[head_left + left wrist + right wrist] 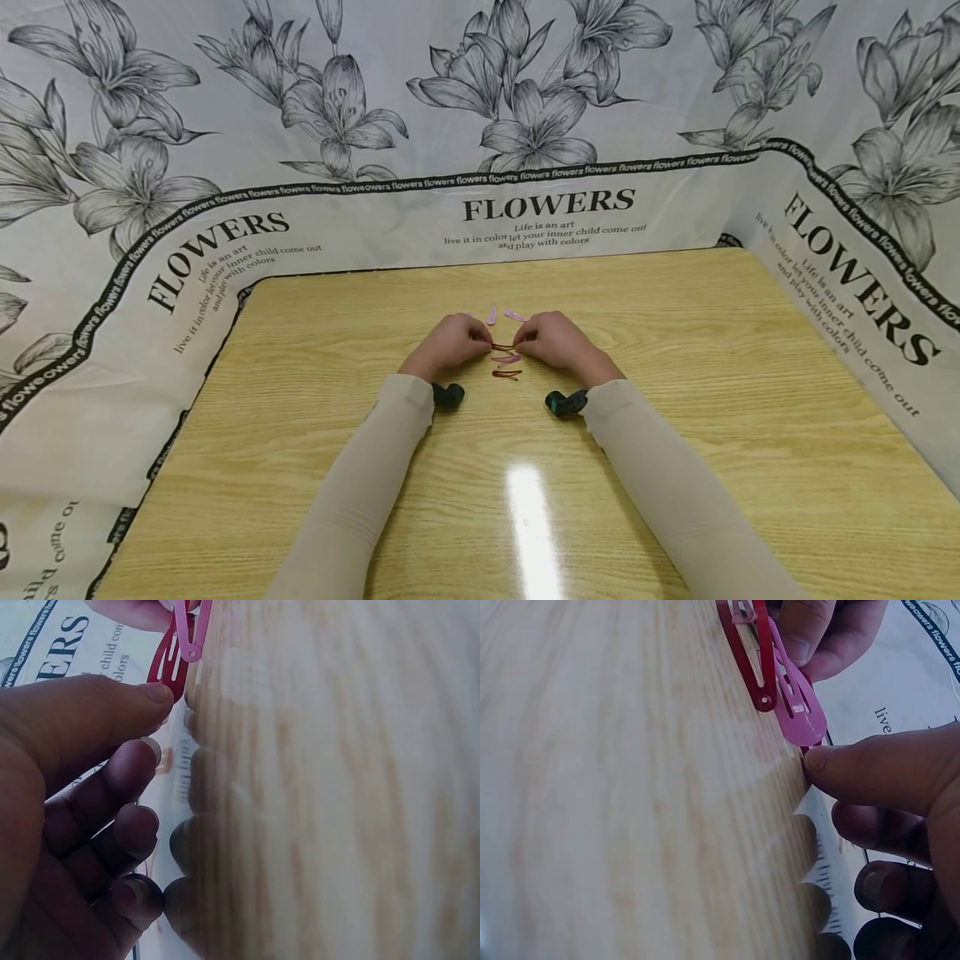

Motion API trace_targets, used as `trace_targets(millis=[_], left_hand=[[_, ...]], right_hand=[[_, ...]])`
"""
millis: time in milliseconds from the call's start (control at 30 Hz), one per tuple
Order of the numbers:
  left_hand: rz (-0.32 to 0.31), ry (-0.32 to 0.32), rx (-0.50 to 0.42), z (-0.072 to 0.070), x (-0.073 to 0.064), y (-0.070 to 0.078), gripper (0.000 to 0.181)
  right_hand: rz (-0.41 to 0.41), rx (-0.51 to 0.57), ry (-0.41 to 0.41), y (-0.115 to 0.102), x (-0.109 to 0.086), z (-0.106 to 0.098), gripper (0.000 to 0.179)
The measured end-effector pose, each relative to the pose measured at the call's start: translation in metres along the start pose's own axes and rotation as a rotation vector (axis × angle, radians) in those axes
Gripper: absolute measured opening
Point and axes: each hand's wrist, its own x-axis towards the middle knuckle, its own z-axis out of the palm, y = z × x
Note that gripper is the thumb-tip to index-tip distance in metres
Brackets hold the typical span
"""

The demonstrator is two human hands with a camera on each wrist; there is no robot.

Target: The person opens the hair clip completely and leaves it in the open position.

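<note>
A red snap hair clip (503, 347) spans the gap between my two hands, low over the table. My left hand (457, 342) pinches one end; in the left wrist view its thumb lies on the red hair clip (169, 667) and the other fingers curl loosely below. My right hand (558, 337) pinches the opposite end, largely hidden behind a pink hair clip (801, 712) in the right wrist view. On the near side, that pink hair clip (506, 359) and another red hair clip (506, 374), its two arms spread apart, lie in a column.
Beyond the hands lie two pink hair clips (492, 316) on the wooden table (337, 308), and a bit of pink shows behind the left hand. A white floral cloth (390, 225) borders the table at the back and sides. Light glares on the near tabletop.
</note>
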Motion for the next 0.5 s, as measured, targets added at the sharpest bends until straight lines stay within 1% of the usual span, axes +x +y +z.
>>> trace_targets(millis=[500], left_hand=[[-0.016, 0.006, 0.000, -0.0003, -0.0005, 0.0008, 0.011]], right_hand=[[0.000, 0.002, -0.002, -0.0009, -0.0001, -0.0007, 0.010]])
